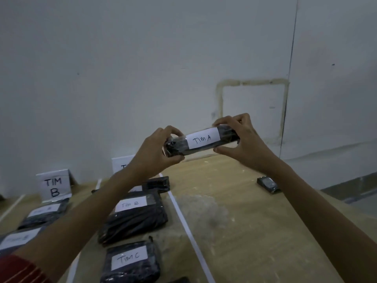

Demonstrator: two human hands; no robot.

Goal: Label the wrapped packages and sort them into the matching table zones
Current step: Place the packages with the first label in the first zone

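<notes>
pos: TIM A package (pixel 227 133) in the air above the tabletop's (pixel 244 211) far edge | grip: my left hand (pixel 155 150) and right hand (pixel 244 139) each pinch one end, fingers (pixel 228 121) curled round it | feel: I judge it light, soft, its wrap slick | hold: best taken at the ends, clear of the paper label (pixel 203 140)

1. Light was dim, cool and even across the wall (pixel 142 58).
2. Shadows on the table (pixel 234 180) were faint and soft.
3. Wide-angle distortion bowed the frame's edges.
4. The held package (pixel 177 147) looked sharp; packages (pixel 43 214) at the table's left edge were blurred.
</notes>
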